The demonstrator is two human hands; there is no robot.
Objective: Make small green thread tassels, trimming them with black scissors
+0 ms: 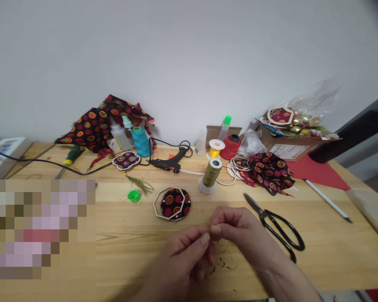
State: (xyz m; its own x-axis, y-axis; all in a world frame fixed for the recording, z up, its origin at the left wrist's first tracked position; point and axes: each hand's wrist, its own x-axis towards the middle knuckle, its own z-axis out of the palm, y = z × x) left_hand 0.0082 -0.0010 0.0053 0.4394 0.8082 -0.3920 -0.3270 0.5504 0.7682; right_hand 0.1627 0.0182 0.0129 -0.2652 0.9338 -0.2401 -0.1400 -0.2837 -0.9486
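My left hand (186, 256) and my right hand (239, 230) meet above the front of the wooden table, thumbs and fingers pinched together. Whatever is between the fingertips is too small to make out; a thin dark strand seems to trail below the right hand. Beyond them lies a fabric-covered disc (173, 201) with an octagonal wooden frame (155, 202) over it. An olive thread spool (211, 174) stands behind the hands. Black-handled scissors (262, 213) lie beside my right wrist, blades pointing away. Dark scraps lie on the wood under the hands.
A black glue gun (171, 161) and its cord lie farther back. Near the wall stand a teal thread cone (140, 141), a red thread cone (230, 147) and patterned cloth (91, 121). At right are a cardboard box (286, 149) and a white pencil (327, 200). Blurred blocks cover the left front.
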